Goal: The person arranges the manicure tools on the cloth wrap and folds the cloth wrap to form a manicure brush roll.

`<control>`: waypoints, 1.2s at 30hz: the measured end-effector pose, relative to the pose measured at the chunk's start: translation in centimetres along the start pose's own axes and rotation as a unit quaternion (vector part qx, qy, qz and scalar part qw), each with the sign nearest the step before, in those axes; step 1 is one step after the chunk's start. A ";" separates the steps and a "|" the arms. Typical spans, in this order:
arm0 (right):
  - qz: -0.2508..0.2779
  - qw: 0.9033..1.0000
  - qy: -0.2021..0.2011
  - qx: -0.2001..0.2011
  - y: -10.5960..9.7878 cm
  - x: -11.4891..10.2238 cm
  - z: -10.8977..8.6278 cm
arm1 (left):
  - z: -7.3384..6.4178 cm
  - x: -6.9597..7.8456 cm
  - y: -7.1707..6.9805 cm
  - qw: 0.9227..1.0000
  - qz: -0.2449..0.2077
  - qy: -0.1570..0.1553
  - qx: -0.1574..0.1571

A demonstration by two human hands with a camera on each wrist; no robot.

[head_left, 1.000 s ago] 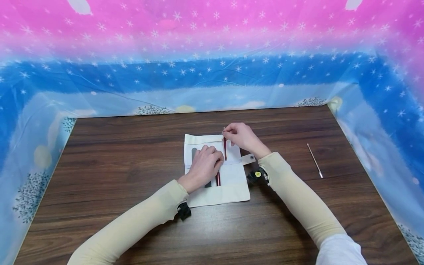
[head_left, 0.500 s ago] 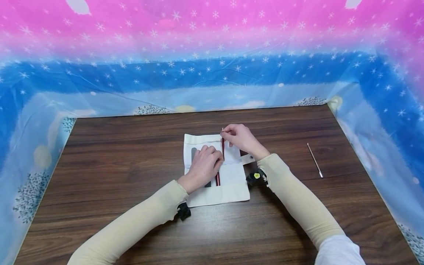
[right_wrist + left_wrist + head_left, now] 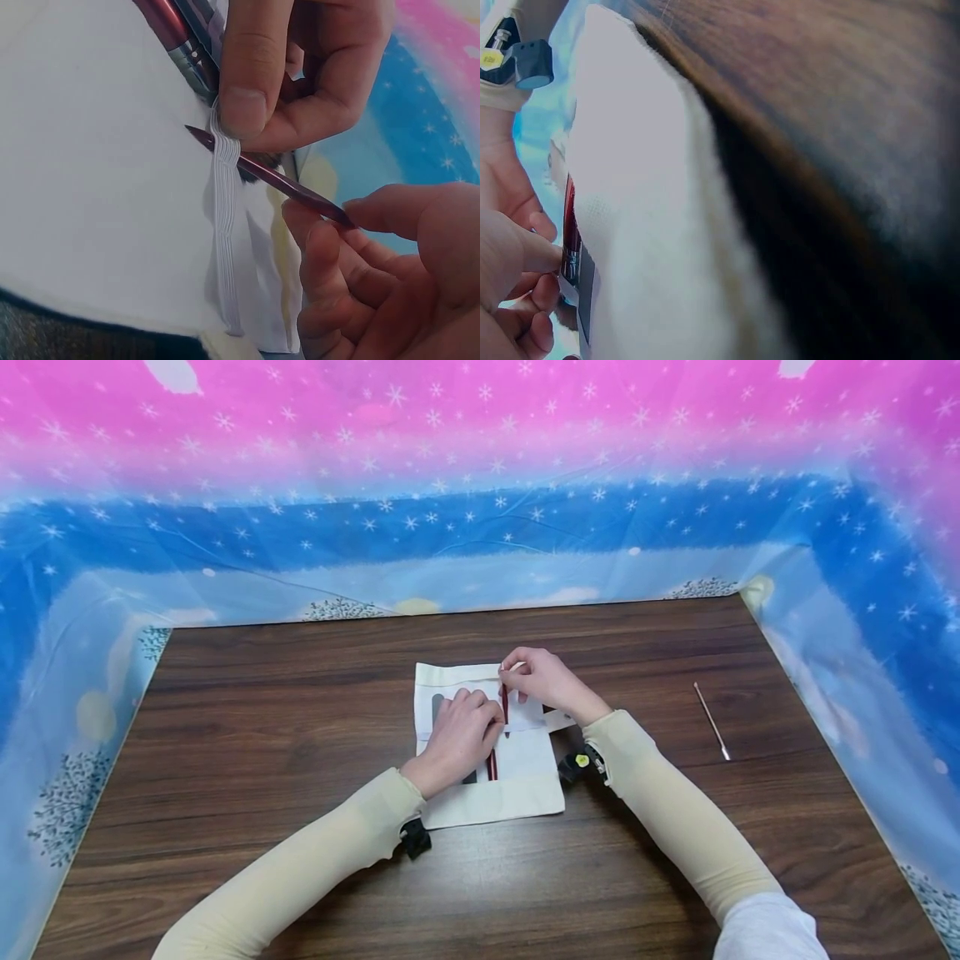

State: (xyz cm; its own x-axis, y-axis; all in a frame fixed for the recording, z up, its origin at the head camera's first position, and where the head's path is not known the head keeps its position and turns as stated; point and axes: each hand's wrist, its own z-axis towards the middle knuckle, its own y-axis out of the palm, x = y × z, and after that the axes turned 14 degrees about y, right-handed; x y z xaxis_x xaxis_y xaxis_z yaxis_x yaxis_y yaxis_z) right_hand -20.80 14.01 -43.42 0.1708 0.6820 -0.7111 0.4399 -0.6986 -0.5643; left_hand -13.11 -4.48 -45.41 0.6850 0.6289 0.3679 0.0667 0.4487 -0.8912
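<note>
An off-white fabric roll-up case point(image 3: 525, 777) lies unfolded on the table, a white elastic band point(image 3: 226, 247) across its middle. My left hand point(image 3: 463, 731) rests over the case and pinches the band between thumb and finger in the right wrist view. My right hand point(image 3: 547, 681) pinches the far end of a slim dark red pointed tool point(image 3: 289, 186). This tool passes under the band, and its pointed tip shows on the near side. Left of it a red-handled brush point(image 3: 492, 766) lies under the band, partly hidden by my left hand. A flat grey strip point(image 3: 438, 703) lies beside that brush.
A thin metal stick point(image 3: 711, 721) with a small flared end lies on the dark wood table point(image 3: 262, 727) to the right. The case's snap strap point(image 3: 558, 720) sticks out on its right. A snowflake-patterned cloth point(image 3: 480, 527) surrounds the table's back and sides.
My right hand has drawn slightly nearer, pushing the slim red tool toward me so its tip now shows past the band. The left hand has stayed in place.
</note>
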 end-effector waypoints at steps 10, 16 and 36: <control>-0.012 1.000 -0.002 0.015 0.1 0.0 -0.3 | 0.0 -0.1 0.0 1.000 0.000 -0.001 -0.002; 0.014 1.000 0.023 0.004 0.2 -0.1 -0.8 | 0.1 -0.2 0.0 1.000 0.003 -0.004 -0.007; -0.066 0.997 0.024 0.011 0.7 0.2 -1.2 | -0.1 0.0 0.1 1.000 0.004 -0.001 0.011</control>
State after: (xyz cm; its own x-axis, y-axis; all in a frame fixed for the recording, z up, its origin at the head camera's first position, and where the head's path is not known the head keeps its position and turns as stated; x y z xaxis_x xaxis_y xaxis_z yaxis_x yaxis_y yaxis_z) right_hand -19.39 13.90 -43.42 0.1551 0.7771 -0.6100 0.4419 -0.6068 -0.6607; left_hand -13.05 -4.55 -45.51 0.6841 0.6340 0.3608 0.0454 0.4567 -0.8885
